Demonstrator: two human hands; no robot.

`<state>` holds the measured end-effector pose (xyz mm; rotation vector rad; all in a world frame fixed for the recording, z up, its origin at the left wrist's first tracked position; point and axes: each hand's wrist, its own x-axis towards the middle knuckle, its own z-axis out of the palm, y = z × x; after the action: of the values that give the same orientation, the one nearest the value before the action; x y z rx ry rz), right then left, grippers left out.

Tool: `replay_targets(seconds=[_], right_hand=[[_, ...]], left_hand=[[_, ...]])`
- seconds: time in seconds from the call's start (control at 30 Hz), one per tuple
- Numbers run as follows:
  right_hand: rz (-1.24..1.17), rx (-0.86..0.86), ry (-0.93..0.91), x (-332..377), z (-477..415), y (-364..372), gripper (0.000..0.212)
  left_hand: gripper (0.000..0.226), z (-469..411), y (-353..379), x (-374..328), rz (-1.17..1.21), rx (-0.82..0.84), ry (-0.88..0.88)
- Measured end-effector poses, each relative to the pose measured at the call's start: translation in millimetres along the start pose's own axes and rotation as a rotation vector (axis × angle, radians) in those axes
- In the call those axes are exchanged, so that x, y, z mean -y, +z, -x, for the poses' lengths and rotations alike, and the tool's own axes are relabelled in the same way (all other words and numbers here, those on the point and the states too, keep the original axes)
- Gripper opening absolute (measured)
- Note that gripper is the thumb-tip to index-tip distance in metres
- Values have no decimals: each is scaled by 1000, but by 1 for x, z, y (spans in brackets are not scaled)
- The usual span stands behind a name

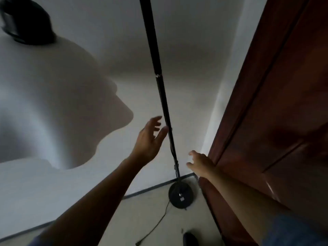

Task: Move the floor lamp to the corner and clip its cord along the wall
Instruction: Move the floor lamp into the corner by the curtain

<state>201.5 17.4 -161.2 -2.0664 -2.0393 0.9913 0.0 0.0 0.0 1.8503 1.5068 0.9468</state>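
Black floor lamp (162, 96): round base in the corner.
Thin black cord (156, 225): loose on the floor.
Left hand (149, 141): open, beside the pole.
Right hand (200, 163): open, empty.

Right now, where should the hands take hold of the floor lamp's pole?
On the slim lamp pole, mid-height beside the open left hand, wrapping it from the left. The open right hand could steady it lower down; the round base is heavy and low.
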Motion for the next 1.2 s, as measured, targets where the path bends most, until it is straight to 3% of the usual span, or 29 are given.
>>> replay_targets(seconds=[0.1,0.2,0.47,0.8,1.2], right_hand=[[3,129,-44,3,-22,11,58],[5,207,-94,12,-33,28,57],[-64,189,-197,28,-52,45,35],[58,213,-478,79,-10,71,20],[207,254,-909,222,121,127,20]], left_hand=[[36,-25,8,-13,80,-82,77],[33,-37,7,-18,129,-105,41],[31,-27,-11,-15,131,-170,-60],[36,58,-75,-7,85,-448,-162],[33,219,-225,-30,143,-831,-197]])
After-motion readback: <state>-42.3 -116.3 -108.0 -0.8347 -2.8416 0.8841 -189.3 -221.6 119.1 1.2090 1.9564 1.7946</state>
